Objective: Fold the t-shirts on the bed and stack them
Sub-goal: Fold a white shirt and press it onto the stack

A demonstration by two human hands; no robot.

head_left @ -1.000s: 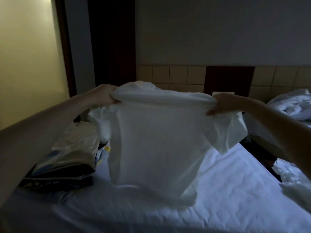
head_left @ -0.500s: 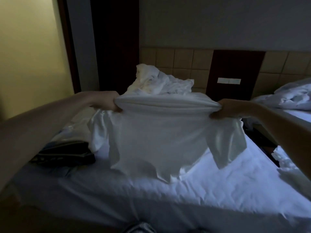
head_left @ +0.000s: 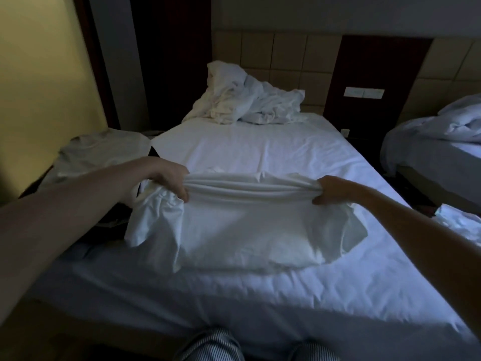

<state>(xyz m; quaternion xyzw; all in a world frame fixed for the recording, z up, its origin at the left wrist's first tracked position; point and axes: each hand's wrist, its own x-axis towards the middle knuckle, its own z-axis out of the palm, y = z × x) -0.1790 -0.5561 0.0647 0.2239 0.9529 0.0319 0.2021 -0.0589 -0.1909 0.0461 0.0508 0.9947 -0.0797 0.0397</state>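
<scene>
White t-shirt (head_left: 247,230) gripped at bunched top edge by left hand (head_left: 168,178) and right hand (head_left: 330,190), well apart; lower part lying on bed (head_left: 260,147).

free: sheet (head_left: 260,149) mid-bed | blocked: crumpled bedding (head_left: 247,102) beyond, perhaps clothes (head_left: 104,149) left
</scene>
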